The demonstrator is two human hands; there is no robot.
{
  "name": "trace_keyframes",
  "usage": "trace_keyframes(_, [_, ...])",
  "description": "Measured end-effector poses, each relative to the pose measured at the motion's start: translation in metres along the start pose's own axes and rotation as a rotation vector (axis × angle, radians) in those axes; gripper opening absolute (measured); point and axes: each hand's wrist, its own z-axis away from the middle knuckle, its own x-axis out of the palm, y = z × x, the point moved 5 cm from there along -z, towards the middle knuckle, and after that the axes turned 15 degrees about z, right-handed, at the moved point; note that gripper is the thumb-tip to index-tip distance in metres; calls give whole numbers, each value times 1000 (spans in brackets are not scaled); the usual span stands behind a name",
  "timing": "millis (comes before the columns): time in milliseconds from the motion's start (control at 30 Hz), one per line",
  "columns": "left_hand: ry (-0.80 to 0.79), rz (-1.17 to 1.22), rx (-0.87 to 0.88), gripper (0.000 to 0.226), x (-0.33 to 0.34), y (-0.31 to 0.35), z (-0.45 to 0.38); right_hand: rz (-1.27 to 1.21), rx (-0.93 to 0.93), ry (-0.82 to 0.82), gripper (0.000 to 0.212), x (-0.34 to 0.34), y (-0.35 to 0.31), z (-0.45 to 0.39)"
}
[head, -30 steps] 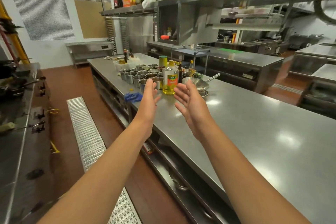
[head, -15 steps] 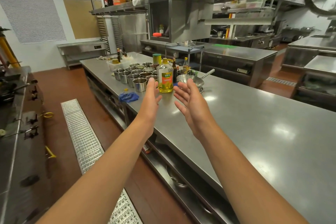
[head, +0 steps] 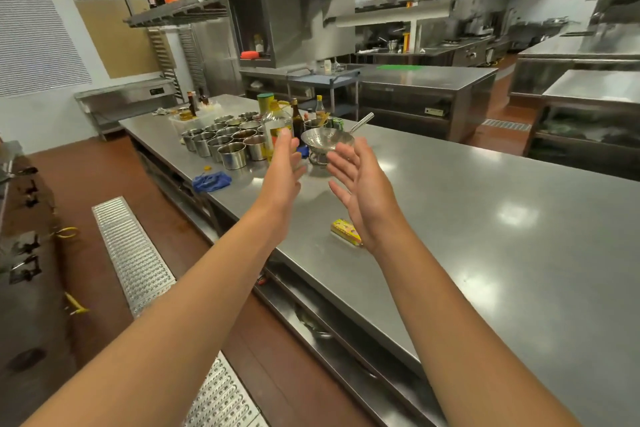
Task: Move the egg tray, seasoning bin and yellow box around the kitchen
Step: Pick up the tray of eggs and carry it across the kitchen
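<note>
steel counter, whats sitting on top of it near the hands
On the steel counter: a yellow box partly hidden behind the right wrist, a metal colander, an oil bottle behind the left hand, steel cups, a blue cloth.

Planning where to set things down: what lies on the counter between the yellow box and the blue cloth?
In the head view, only bare steel counter shows between the yellow box and the blue cloth; the left hand hides part.
</note>
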Motion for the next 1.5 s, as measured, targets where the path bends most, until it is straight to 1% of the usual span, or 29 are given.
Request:
trace_keyframes(133, [-37,23,-18,67,66,-19,9,16,22,51,57,-69,-8,9])
trace_keyframes(267, [-67,44,-73,69,137,-53,16,53,41,135,56,-148,-16,23])
trace_keyframes(433, [-147,77,-138,64,240,-96,44,108,79,284,53,-260,-22,55])
trace_keyframes(567, [-237,104,-203,63,310,-128,66,166,105,409,55,-331,-26,88])
trace_keyframes(767, [-459,48,-266,63,424,-156,104,218,101,625,55,-433,-50,144])
trace_keyframes(967, [-762,60,-369,63,538,-193,169,254,100,941,55,-519,-69,229])
trace_keyframes(1000, [-803,70,-383,63,551,-198,178,261,106,981,57,-526,-73,240])
trace_keyframes(1100, [-1017,78,-450,64,600,-206,224,257,88,1197,58,-550,-90,295])
trace_keyframes(1233, [-1279,115,-532,69,641,-206,282,201,35,1450,55,-557,-109,356])
trace_keyframes(1400, [-1508,166,-599,65,652,-198,349,178,-44,1697,51,-536,-113,419])
trace_keyframes(1500, [-1597,213,-628,64,652,-191,380,154,-95,1783,49,-524,-117,448])
